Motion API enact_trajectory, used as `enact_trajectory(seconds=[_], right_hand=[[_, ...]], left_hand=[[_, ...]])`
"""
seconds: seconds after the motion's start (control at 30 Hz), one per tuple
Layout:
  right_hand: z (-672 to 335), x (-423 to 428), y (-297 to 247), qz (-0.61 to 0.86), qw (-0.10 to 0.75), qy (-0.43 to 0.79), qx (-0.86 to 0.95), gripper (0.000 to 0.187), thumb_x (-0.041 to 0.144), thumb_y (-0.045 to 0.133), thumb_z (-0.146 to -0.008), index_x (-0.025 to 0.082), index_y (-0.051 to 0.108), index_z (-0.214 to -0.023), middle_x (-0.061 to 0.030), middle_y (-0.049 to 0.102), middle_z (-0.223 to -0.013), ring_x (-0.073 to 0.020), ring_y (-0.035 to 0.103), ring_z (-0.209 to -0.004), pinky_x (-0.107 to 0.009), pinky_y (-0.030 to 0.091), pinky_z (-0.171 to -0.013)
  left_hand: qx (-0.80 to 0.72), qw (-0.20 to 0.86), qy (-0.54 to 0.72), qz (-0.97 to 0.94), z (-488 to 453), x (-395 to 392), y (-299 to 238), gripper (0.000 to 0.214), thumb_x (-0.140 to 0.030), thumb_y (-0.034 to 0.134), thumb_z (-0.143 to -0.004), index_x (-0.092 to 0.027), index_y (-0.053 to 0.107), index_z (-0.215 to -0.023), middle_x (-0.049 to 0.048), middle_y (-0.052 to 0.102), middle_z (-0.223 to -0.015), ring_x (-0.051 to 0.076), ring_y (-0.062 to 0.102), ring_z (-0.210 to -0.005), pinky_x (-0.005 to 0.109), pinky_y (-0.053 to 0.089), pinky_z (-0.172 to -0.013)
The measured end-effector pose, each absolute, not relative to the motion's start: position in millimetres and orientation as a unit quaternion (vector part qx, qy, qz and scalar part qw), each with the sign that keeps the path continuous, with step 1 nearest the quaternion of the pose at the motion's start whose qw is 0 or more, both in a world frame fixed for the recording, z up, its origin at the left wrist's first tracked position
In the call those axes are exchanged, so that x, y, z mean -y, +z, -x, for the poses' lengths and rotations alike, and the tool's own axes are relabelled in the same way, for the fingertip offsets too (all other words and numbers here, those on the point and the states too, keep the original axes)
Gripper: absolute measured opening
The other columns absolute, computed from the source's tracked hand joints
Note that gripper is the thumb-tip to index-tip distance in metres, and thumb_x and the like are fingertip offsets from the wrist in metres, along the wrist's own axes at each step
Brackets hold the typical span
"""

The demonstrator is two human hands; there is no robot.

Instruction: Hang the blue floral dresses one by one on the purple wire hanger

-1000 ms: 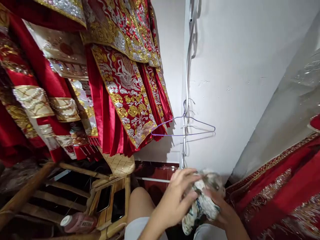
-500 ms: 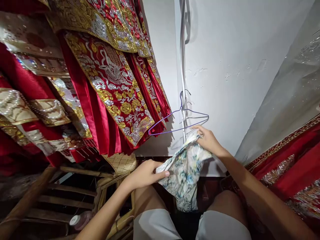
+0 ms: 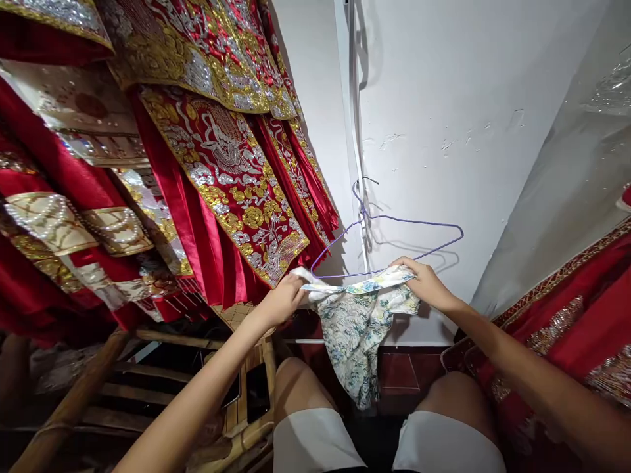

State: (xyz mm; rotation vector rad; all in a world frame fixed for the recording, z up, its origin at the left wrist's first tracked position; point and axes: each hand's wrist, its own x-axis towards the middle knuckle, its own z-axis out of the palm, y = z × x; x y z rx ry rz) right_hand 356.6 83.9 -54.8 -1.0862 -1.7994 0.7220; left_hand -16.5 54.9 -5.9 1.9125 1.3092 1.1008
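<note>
A crumpled white garment with a blue, green and yellow floral print [image 3: 352, 335] hangs between my hands, its upper edge drawn out sideways. My left hand [image 3: 286, 299] grips that edge at its left end. At the right end my right hand [image 3: 424, 281] pinches the cloth, fingers closed on it. Just above and behind the garment hangs a purple wire hanger [image 3: 414, 221], hooked at a white vertical strip [image 3: 355, 118] by the wall. The hanger's lower bar passes close behind the cloth; whether they touch I cannot tell.
Red costumes with gold and silver embroidery [image 3: 251, 190] hang on the left. More red embroidered cloth [image 3: 576, 309] is at the right, beside clear plastic sheeting [image 3: 547, 190]. A bamboo chair [image 3: 113, 387] stands lower left. Ahead is a white wall [image 3: 444, 85].
My left hand has risen and moved left, spreading the garment's upper edge level. My right hand has shifted slightly right and down. The hanger has swung round and looks wider.
</note>
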Motion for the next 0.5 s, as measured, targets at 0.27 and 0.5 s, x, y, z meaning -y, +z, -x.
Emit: enact_trajectory(seconds=[0.27,0.5], right_hand=[[-353,-54,-33,0.388,0.467,0.383,0.696,0.038,0.016,0.053,-0.068,0.02,0.075,-0.099,-0.0047,0.076,-0.091,-0.0242,0.068,-0.084,-0.029,0.051,-0.067],[-386,-68,-20,0.45,0.565,0.239,0.65,0.084,0.011,0.053,-0.06,0.022,0.059,-0.144,-0.0054,0.076,-0.09,-0.0174,0.061,-0.064,-0.025,0.043,-0.053]], left_hand=[[-0.388,0.231,0.464,-0.762,-36,-82,32,0.01,-0.026,0.06,-0.091,-0.021,0.068,-0.094,-0.0003,0.062,-0.077,0.016,0.054,-0.071,0.025,0.041,-0.07],[-0.372,0.5,0.443,-0.645,-32,-109,48,0.026,-0.038,0.079,-0.072,-0.015,0.076,-0.083,0.0056,0.07,-0.069,0.017,0.061,-0.057,0.025,0.045,-0.053]])
